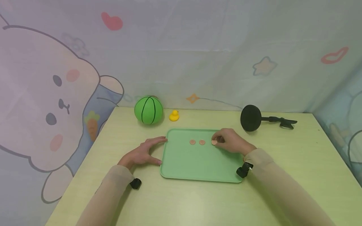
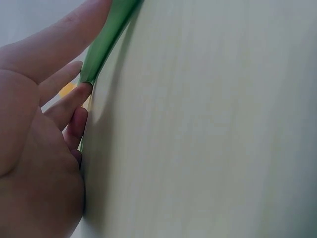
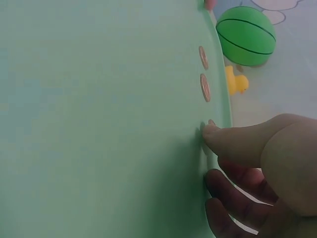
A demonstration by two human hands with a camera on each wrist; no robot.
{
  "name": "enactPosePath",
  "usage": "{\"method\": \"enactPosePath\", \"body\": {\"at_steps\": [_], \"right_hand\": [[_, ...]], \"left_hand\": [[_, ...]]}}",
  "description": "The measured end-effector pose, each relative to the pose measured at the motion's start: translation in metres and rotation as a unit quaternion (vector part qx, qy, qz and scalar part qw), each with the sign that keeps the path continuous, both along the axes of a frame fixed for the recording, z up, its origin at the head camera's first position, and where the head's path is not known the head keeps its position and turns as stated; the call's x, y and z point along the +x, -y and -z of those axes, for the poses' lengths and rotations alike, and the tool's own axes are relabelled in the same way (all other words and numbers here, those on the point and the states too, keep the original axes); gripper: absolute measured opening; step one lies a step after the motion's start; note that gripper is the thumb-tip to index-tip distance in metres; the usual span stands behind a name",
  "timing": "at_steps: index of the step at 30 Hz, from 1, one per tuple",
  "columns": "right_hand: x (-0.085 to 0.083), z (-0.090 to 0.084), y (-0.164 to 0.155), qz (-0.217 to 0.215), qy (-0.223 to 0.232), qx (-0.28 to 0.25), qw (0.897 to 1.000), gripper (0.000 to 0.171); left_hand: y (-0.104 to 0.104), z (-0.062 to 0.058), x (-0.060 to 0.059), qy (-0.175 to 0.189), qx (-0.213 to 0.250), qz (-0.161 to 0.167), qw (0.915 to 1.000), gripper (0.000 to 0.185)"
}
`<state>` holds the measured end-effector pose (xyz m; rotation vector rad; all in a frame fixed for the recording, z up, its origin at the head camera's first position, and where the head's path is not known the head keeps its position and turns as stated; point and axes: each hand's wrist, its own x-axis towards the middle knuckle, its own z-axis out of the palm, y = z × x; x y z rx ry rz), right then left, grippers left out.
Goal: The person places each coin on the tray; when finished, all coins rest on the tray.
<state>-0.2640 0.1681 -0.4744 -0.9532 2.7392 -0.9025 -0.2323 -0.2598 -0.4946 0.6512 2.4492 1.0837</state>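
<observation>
A light green tray (image 1: 195,166) lies on the table. Two copper coins, a left one (image 1: 192,142) and a middle one (image 1: 202,142), lie flat in a row near its far side. To their right, my right hand (image 1: 232,140) pinches a third copper coin (image 1: 214,142) between thumb and forefinger, low over the tray. In the right wrist view the thumb (image 3: 233,144) hides most of that coin. My left hand (image 1: 141,153) is spread at the tray's left edge, fingertips and thumb at the rim. The left wrist view shows its fingers (image 2: 67,106) against the green rim.
Behind the tray stand a green ball (image 1: 148,110) with black lines and a small yellow rubber duck (image 1: 174,115). A black round-headed object with a stem and clip (image 1: 251,118) lies at the back right. A printed cloth (image 1: 181,62) hangs behind the table.
</observation>
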Motion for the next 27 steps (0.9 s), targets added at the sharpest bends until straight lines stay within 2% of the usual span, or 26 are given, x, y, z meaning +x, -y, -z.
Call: {"method": "enactPosePath", "body": {"at_steps": [12,27], "right_hand": [[-0.0011,0.0021,0.0088,0.008,0.022,0.02,1.0,0.017],[-0.0018,0.0006,0.0111,0.021,0.016,0.034,0.999,0.016]], "left_hand": [[-0.0006,0.0009,0.001,-0.007,0.01,0.008,0.9999,0.097],[0.001,0.0025,-0.0016,-0.011,0.003,0.011,0.9999,0.097]]}}
